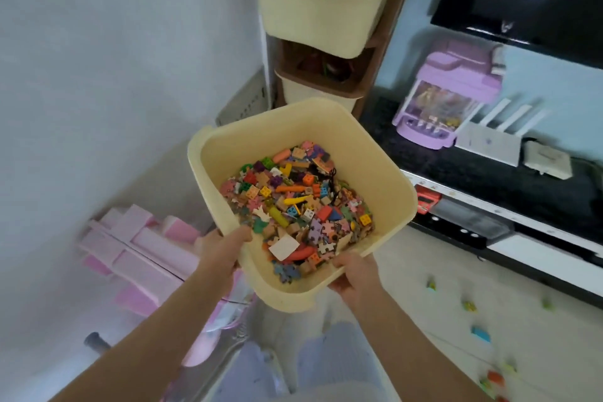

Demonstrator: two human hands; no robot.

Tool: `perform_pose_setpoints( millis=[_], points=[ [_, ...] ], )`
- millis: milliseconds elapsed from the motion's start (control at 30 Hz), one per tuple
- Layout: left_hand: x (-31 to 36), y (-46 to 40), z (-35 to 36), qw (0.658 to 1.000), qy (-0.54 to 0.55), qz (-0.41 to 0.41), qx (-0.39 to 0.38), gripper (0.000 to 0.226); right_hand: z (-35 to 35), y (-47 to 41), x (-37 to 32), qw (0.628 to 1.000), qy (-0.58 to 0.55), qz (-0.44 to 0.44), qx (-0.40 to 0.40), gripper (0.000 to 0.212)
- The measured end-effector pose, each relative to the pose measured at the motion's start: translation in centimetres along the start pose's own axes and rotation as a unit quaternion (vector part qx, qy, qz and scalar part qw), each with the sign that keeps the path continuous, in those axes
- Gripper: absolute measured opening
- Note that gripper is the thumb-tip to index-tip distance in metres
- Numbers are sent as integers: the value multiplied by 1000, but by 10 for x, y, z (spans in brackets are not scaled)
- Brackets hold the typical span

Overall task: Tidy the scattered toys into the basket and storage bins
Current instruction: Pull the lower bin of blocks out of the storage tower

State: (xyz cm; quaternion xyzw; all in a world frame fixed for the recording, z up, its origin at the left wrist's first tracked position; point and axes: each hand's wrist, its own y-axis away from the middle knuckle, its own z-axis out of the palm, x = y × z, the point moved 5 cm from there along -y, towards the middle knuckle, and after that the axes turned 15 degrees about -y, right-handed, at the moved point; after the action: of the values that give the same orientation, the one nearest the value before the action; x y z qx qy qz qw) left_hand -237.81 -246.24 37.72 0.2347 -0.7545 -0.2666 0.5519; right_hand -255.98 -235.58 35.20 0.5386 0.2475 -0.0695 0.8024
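Head view: left hand [222, 250] and right hand [354, 277] each grip the near rim of the cream bin [385, 160], thumbs hooked inside, carrying it level so the bricks and puzzle pieces [293, 206] stay in; the storage rack [326, 26] stands just beyond, probably its destination.
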Motion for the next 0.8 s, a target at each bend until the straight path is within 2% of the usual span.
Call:
perform_pose_setpoints(
  millis=[167, 333, 433, 567, 633, 700, 800],
  points=[
    [-28, 23, 47, 999, -33, 2, -36, 21, -66, -1, -8, 999, -31, -1, 37, 44],
    [-66, 59, 121, 993, -79, 6, -85, 31, -166, -1, -20, 992, -86, -9, 89, 44],
    [-90, 85, 171, 979, -146, 9, -143, 20, -233, 9, -22, 980, -131, -14, 148, 43],
    [-117, 115, 229, 942, -240, 7, -236, 11, -305, 32, -12, 949, -221, -19, 224, 41],
    [-124, 121, 248, 919, -291, 18, -265, 14, -323, 40, 0, 929, -265, -30, 255, 42],
    [-131, 131, 266, 887, -347, 43, -300, 7, -339, 55, 19, 897, -327, -45, 292, 42],
    [-139, 147, 281, 848, -393, 60, -351, 14, -349, 72, 47, 863, -390, -63, 316, 35]
  ],
)
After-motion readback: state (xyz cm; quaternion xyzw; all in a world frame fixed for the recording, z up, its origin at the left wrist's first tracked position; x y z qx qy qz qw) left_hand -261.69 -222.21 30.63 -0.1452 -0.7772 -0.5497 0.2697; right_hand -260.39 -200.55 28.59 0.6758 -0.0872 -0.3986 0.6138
